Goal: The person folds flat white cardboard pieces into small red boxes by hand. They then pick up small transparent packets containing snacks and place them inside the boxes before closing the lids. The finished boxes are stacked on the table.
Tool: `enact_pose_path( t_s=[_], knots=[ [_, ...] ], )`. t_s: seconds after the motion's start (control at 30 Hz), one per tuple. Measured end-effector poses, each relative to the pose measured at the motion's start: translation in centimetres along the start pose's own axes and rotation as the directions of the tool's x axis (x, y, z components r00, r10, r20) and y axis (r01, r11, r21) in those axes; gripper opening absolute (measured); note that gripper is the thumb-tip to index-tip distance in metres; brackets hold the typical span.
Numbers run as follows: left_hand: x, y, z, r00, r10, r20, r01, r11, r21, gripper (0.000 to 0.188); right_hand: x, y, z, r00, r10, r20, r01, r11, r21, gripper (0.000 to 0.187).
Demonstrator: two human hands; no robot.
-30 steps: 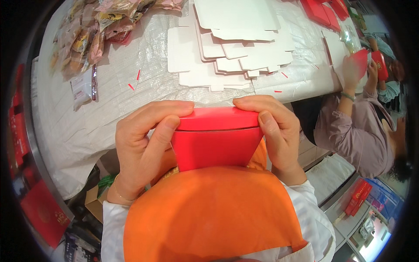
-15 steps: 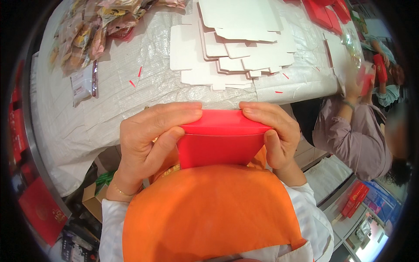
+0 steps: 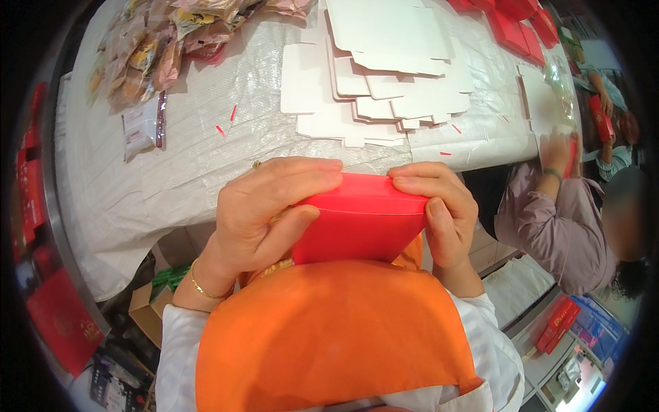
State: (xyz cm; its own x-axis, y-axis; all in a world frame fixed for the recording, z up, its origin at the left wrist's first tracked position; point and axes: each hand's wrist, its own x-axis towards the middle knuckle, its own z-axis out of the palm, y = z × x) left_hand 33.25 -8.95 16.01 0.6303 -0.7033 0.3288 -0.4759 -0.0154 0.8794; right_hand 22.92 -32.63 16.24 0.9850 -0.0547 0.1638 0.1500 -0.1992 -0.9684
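Observation:
A red cardboard box is held close in front of my orange apron, slightly tilted. My left hand grips its left end, fingers laid along the top edge and thumb against the side facing me. At the other end, my right hand holds it the same way, with curled fingers on top and the thumb below them. The flap or lid along the top looks pressed down. Beyond my hands, a stack of flat white die-cut cartons lies on the table.
Wrapped snack packets are heaped at the far left, with one white packet nearer. Red boxes sit at the far right. A co-worker works at the right of the plastic-covered table. An open cardboard carton stands below left.
The red box has tilted, its left end rising a little, and my left hand has shifted right along it. The view has moved slightly. The co-worker's hands have moved.

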Motion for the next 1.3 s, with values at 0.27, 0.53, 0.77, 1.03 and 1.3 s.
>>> enact_pose_path(
  t_s=[0.27,0.53,0.77,1.03,1.3],
  knots=[
    [-0.4,0.4,1.5,0.98,-0.198,-0.03,0.183,0.948,-0.26,0.037,1.1,-0.1,-1.3,0.992,-0.015,0.123,0.021,0.999,-0.046,0.033],
    [-0.9,-1.1,3.8,0.985,-0.107,-0.136,0.02,0.85,-0.527,0.044,5.6,-3.9,-2.3,0.904,0.07,0.423,0.064,0.953,-0.295,0.04],
    [-1.1,-1.8,3.5,0.994,-0.017,-0.111,-0.025,0.931,-0.365,0.037,6.3,-2.0,-1.4,0.887,-0.008,0.462,0.081,0.987,-0.139,0.034],
    [-0.6,-1.2,3.1,0.989,-0.009,-0.145,-0.028,0.967,-0.252,0.023,6.3,-1.6,-1.6,0.887,-0.032,0.461,0.092,0.99,-0.11,0.034],
    [-0.8,-1.4,2.8,0.986,0.034,-0.162,-0.062,0.983,-0.171,0.024,7.1,-0.1,-2.1,0.835,-0.07,0.545,0.093,0.996,-0.015,0.029]
  ],
)
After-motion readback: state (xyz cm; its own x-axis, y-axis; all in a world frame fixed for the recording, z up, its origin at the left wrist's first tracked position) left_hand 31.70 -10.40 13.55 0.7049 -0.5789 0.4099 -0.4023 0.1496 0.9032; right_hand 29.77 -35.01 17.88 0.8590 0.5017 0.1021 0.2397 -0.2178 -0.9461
